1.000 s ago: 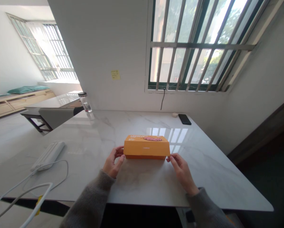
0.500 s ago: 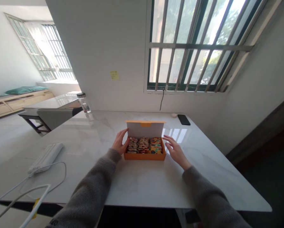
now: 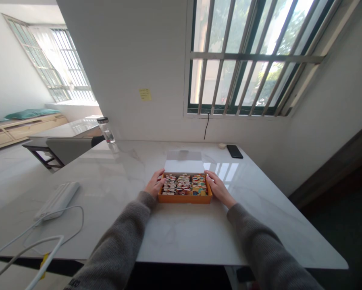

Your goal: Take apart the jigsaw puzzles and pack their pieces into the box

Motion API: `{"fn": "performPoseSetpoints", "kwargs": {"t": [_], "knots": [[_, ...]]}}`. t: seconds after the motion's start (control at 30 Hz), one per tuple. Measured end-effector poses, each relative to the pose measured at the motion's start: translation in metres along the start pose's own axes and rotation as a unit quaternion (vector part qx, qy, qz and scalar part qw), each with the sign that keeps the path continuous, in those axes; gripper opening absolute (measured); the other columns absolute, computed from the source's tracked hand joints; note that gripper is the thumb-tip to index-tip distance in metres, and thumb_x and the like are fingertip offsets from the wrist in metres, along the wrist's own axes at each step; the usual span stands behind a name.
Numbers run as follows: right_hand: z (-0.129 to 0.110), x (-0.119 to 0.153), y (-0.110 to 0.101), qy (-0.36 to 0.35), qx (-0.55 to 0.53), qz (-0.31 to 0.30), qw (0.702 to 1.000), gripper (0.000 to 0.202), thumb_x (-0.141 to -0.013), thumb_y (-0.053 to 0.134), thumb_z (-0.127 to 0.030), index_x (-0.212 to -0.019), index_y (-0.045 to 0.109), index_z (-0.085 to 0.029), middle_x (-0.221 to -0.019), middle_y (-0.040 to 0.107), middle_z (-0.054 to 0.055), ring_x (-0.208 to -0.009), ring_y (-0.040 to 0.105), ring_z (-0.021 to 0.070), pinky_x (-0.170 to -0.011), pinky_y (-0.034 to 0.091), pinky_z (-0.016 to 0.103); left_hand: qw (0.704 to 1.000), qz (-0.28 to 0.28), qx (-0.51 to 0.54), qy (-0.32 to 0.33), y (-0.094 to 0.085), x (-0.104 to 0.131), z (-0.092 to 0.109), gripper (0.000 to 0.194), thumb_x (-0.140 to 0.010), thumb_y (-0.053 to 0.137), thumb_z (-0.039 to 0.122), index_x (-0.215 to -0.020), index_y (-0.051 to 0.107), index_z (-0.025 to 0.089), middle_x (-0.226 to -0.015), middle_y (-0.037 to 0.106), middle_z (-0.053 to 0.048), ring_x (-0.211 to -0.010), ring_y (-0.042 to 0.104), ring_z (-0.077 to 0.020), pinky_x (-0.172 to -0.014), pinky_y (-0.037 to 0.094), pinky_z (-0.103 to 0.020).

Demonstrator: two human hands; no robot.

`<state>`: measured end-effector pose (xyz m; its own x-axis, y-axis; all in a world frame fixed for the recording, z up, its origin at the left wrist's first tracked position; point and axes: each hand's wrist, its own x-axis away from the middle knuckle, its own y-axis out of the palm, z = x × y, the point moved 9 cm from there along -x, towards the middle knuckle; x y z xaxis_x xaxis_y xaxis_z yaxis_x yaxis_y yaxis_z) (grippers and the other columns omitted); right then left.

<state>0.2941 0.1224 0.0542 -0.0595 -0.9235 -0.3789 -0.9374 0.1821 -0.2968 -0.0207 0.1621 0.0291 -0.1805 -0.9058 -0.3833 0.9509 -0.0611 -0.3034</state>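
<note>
An orange cardboard box [image 3: 185, 199] lies on the white marbled table, its long side toward me. Rows of small, colourful card-like pieces [image 3: 184, 185] fill it, standing on edge; their exact kind is too small to make out. Its lid [image 3: 184, 162] is folded back behind the box, pale inner face up. My left hand [image 3: 154, 184] grips the box's left side, fingers along the wall and thumb at the rim. On the opposite side, my right hand [image 3: 219, 187] holds the right wall in the same way.
A white power strip [image 3: 57, 200] with cables lies at the left. A clear bottle [image 3: 106, 131] stands at the table's back left corner. Toward the back right are a black phone [image 3: 234, 151] and a small round white object [image 3: 222, 146]. The wall [image 3: 163, 125] borders the table's far edge.
The lid has gone from upright to folded back. My right hand has moved left from beside the box onto its right side. My left hand stays at the left side.
</note>
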Motion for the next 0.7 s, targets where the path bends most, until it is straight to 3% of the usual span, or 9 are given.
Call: {"fn": "performPoseSetpoints", "kwargs": {"t": [0.13, 0.3, 0.4, 0.57, 0.7], "knots": [[-0.003, 0.001, -0.002, 0.018, -0.047, 0.02, 0.999, 0.033, -0.081, 0.062, -0.039, -0.108, 0.071, -0.022, -0.13, 0.062, 0.007, -0.123, 0.054, 0.0234, -0.106, 0.043, 0.037, 1.0, 0.001, 0.026, 0.0, 0.001, 0.0, -0.01, 0.055, -0.085, 0.054, 0.047, -0.132, 0.052, 0.018, -0.149, 0.043, -0.014, -0.138, 0.041, -0.0316, -0.113, 0.037, -0.049], [0.024, -0.005, 0.007, 0.2, -0.207, 0.044, 0.957, 0.016, -0.081, 0.065, -0.032, -0.095, 0.064, -0.024, -0.092, 0.07, 0.0, -0.085, 0.066, 0.0174, -0.076, 0.054, 0.03, 0.998, -0.016, 0.065, 0.007, 0.004, -0.006, -0.016, 0.056, -0.083, 0.058, 0.049, -0.129, 0.057, 0.017, -0.152, 0.041, -0.013, -0.145, 0.031, -0.0305, -0.122, 0.021, -0.046], [0.03, -0.012, 0.017, 0.246, -0.243, 0.046, 0.937, 0.014, -0.084, 0.061, -0.03, -0.096, 0.057, -0.025, -0.075, 0.066, -0.002, -0.065, 0.064, 0.0165, -0.062, 0.054, 0.03, 0.995, -0.024, 0.096, -0.009, 0.006, -0.01, -0.016, 0.06, -0.079, 0.063, 0.055, -0.125, 0.062, 0.016, -0.153, 0.041, -0.014, -0.146, 0.03, -0.0327, -0.123, 0.019, -0.046], [0.033, -0.009, 0.029, 0.278, -0.272, 0.025, 0.921, 0.011, -0.079, 0.064, -0.026, -0.075, 0.054, -0.02, -0.056, 0.058, -0.002, -0.053, 0.06, 0.0176, -0.055, 0.053, 0.032, 0.989, -0.009, 0.139, -0.044, 0.007, -0.011, -0.015, 0.056, -0.076, 0.069, 0.055, -0.119, 0.066, 0.019, -0.15, 0.046, -0.012, -0.142, 0.037, -0.0332, -0.121, 0.025, -0.046], [0.035, 0.004, 0.022, 0.261, -0.257, 0.089, 0.926, 0.021, -0.079, 0.062, -0.032, -0.067, 0.048, -0.022, -0.051, 0.05, -0.006, -0.048, 0.054, 0.0137, -0.05, 0.048, 0.026, 0.984, 0.079, 0.132, -0.089, -0.012, -0.007, -0.022, 0.053, -0.076, 0.064, 0.05, -0.119, 0.063, 0.018, -0.13, 0.061, -0.014, -0.126, 0.053, -0.0312, -0.103, 0.047, -0.046]]}}
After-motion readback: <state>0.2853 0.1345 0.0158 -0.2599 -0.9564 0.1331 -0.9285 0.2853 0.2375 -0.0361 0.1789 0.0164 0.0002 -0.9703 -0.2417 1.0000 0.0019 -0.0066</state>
